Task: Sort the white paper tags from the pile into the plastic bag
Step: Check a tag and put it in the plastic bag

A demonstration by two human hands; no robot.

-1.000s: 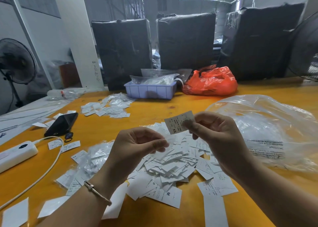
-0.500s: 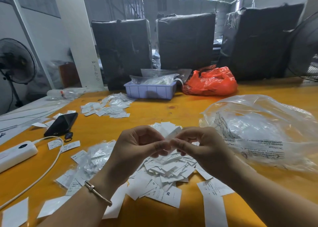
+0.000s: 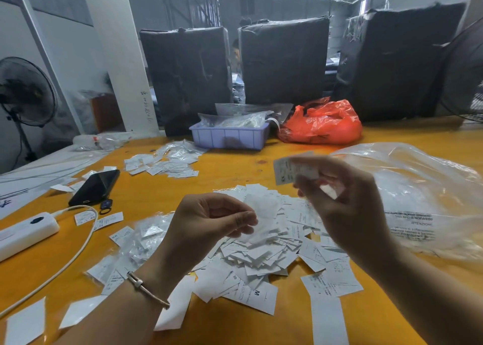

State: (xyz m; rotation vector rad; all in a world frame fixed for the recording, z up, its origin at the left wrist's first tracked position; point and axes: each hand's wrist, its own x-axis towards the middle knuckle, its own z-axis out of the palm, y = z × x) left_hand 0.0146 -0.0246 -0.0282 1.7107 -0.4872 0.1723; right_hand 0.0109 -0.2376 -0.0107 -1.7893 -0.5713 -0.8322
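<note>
Where both hands met, right hand [image 3: 347, 208] now lifts a pinched tag [image 3: 290, 171]; left hand [image 3: 209, 222] curled, empty.

Bare forearms, a thin metal bangle [image 3: 147, 289] on the left wrist.
</note>
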